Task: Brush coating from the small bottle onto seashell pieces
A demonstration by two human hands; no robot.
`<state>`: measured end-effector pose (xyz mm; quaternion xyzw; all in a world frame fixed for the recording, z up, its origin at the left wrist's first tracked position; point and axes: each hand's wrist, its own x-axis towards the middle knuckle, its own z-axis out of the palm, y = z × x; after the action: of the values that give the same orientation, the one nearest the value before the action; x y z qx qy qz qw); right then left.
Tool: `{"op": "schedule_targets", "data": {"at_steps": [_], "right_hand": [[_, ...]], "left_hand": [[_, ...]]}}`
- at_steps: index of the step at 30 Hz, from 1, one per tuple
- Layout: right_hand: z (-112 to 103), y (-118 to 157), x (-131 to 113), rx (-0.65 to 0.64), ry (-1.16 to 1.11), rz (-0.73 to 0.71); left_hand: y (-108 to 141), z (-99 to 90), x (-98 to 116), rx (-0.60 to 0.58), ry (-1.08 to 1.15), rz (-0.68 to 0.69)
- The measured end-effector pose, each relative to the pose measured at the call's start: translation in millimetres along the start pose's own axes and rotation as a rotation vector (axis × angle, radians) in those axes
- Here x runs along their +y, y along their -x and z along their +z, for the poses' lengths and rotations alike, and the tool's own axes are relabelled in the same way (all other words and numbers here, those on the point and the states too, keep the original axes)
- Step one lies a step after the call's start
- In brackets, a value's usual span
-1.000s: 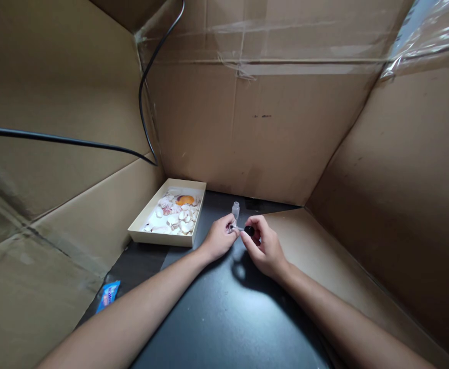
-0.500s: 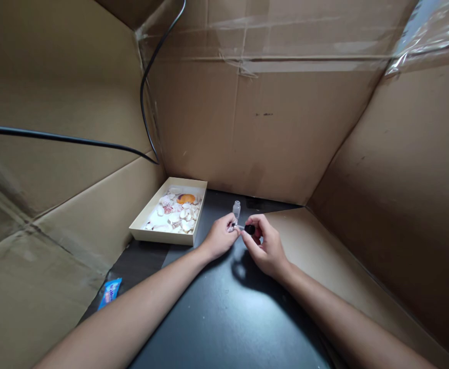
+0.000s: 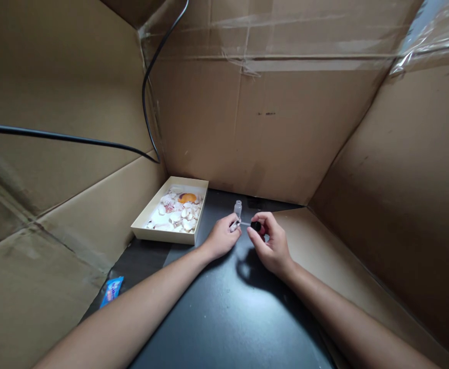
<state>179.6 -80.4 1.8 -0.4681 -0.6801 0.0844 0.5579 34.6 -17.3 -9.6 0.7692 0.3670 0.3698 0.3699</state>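
A small pale piece that looks like a shell (image 3: 233, 226) is pinched in my left hand (image 3: 220, 240); the fingers partly cover it. My right hand (image 3: 272, 243) grips a black-capped applicator brush (image 3: 254, 226) between thumb and fingers. Its thin pale stem points left, and its dark tip is at the shell. Just behind my left fingers is a small clear bottle (image 3: 238, 207), upright with no cap on its neck. The bottle's lower part is hidden by the hand.
A cream tray (image 3: 170, 236) with several seashells (image 3: 176, 218) is at the left back of the dark table (image 3: 209, 318). A blue packet (image 3: 111, 291) lies near the left edge. Cardboard walls (image 3: 278, 143) surround the table; a black cable (image 3: 143, 97) hangs at left.
The applicator brush has moved slightly right with my right hand, so more of its stem shows between the hands. My left hand still holds the pale piece; the view has shifted a little.
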Motion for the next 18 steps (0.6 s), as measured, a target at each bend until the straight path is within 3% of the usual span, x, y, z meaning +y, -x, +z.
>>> {"op": "schedule_targets", "data": {"at_steps": [2, 6, 10, 14, 18], "right_hand": [[0.6, 0.1, -1.1, -0.051, -0.007, -0.011], [0.8, 0.7, -2.0, 0.011, 0.019, -0.011], [0.2, 1.7, -2.0, -0.037, 0.010, -0.056], [0.8, 1.7, -2.3, 0.022, 0.027, -0.041], [2.3, 0.7, -3.4, -0.011, -0.014, -0.049]], "left_hand": [[0.1, 0.0, -0.4, -0.008, 0.008, 0.003], [-0.2, 0.1, -1.1, 0.001, -0.007, 0.003], [-0.7, 0.6, -1.5, -0.015, 0.014, 0.011], [-0.7, 0.5, -0.5, -0.008, 0.005, -0.010], [-0.6, 0.2, 0.1, -0.018, 0.031, -0.014]]}}
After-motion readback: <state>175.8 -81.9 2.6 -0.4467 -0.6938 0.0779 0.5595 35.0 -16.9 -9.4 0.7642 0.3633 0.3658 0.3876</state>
